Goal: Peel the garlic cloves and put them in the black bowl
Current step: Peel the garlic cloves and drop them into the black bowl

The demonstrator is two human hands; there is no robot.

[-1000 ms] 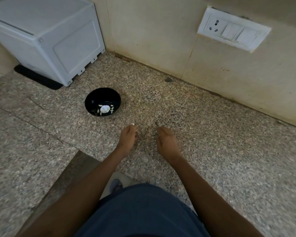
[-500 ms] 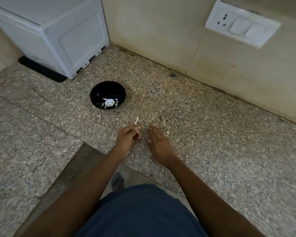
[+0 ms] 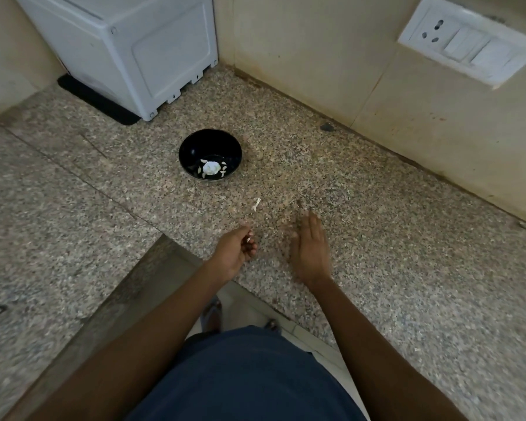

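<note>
Left hand point(image 3: 236, 250) with fingers curled, pinching a small white garlic piece point(image 3: 248, 239), right hand point(image 3: 310, 249) apart beside it, fingers straight (motion-blurred), black bowl point(image 3: 195, 147) ahead holding peeled cloves point(image 3: 210, 168), peel scrap point(image 3: 256, 204) between

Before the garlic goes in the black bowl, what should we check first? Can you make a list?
1. Left hand has something small and white: ok, fingers curl round a white bit, though whether it is clove or skin: cannot tell.
2. Clove fully peeled: cannot tell, too small.
3. Black bowl upright with room: ok, only a few white pieces at the bottom.
4. Path to the bowl is free: ok, only a scrap of peel lies between.
5. Right hand out of the way: ok, open, holding nothing.
</note>
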